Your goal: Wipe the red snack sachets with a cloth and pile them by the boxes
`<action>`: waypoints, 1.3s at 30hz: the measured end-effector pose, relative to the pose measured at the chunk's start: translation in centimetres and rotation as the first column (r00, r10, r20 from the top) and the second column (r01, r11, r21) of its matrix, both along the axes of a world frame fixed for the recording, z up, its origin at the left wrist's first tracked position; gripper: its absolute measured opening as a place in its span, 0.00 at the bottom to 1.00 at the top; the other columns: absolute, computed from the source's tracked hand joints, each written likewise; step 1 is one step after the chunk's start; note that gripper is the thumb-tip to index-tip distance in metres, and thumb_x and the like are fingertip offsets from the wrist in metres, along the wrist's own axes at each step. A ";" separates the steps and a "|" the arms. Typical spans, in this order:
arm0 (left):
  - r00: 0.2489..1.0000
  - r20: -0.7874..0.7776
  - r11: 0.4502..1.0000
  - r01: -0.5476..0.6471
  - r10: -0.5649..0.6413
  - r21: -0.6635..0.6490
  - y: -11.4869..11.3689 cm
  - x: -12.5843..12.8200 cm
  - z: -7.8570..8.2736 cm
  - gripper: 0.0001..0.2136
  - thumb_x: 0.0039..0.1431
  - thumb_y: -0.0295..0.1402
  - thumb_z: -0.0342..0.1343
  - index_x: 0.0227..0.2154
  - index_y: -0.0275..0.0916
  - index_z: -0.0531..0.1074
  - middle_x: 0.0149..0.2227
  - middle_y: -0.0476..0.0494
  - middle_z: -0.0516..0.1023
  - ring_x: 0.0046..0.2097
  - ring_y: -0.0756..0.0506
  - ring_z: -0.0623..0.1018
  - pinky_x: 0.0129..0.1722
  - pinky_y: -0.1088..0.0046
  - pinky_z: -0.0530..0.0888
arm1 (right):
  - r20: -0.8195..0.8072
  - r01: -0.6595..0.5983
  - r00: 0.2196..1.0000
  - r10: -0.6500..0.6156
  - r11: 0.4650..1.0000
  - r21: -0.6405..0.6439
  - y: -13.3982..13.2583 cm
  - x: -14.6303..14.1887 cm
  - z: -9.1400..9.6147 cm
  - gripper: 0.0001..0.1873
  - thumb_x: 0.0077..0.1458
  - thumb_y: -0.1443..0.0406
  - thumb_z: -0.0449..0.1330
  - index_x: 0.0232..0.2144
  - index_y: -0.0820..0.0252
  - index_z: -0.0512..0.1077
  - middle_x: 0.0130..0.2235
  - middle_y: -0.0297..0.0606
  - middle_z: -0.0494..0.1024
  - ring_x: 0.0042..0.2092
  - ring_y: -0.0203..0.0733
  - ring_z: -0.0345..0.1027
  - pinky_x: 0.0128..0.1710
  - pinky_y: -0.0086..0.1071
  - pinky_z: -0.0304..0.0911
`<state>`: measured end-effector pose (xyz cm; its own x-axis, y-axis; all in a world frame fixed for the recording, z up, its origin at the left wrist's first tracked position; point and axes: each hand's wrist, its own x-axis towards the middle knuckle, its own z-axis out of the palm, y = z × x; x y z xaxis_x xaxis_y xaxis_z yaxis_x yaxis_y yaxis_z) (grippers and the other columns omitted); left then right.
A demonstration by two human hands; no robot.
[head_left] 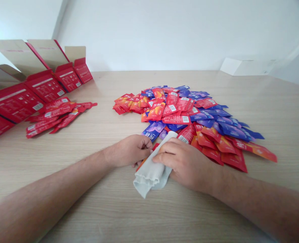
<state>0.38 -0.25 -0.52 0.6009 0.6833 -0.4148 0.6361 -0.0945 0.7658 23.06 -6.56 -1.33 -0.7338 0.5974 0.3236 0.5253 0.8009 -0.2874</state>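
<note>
My right hand (187, 160) is closed on a folded white cloth (150, 172), thumb and fingers pressing it from above. The cloth lies over a red and orange sachet (139, 166), of which only the edges show. On the left side of that sachet, my left hand (129, 150) pinches it, its fingertips partly hidden behind the cloth. Just beyond both hands spreads a heap of flat sachets, some red and orange (157, 110), others blue-purple (231, 130). The nearest ones touch or lie close to the right hand.
Several red cardboard boxes (47, 87) with raised flaps stand in a row at the left. In front of them lies a smaller pile of red sachets (59, 116). A white angular object (247, 66) rests at the back right of the wooden table (101, 209), against a white wall.
</note>
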 end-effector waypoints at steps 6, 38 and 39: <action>1.000 0.013 1.000 0.010 -0.010 -0.011 0.0 -0.1 0.0 0.05 0.61 0.36 0.53 0.36 0.42 0.71 0.23 0.55 0.75 0.23 0.50 0.77 0.20 0.79 0.72 | 0.007 0.015 1.000 -0.014 1.000 -0.009 0.0 0.0 0.1 0.16 0.57 0.74 0.64 0.48 0.60 0.78 0.45 0.42 0.78 0.48 0.49 0.68 0.50 0.43 0.65; 1.000 0.021 1.000 0.005 -0.005 -0.011 0.0 -0.1 0.0 0.06 0.62 0.37 0.53 0.36 0.42 0.70 0.23 0.56 0.75 0.23 0.50 0.77 0.20 0.78 0.73 | 0.002 0.036 0.999 -0.036 0.999 -0.016 0.0 0.0 0.1 0.18 0.56 0.75 0.63 0.48 0.60 0.77 0.45 0.41 0.77 0.48 0.49 0.67 0.50 0.43 0.64; 1.000 0.018 1.000 0.007 -0.007 -0.007 0.0 -0.1 -0.1 0.05 0.62 0.37 0.53 0.36 0.42 0.70 0.23 0.56 0.75 0.23 0.50 0.77 0.20 0.78 0.73 | 0.002 0.021 1.000 -0.021 1.000 -0.015 0.0 -0.1 0.1 0.17 0.57 0.75 0.63 0.48 0.60 0.77 0.45 0.41 0.77 0.48 0.49 0.67 0.50 0.43 0.64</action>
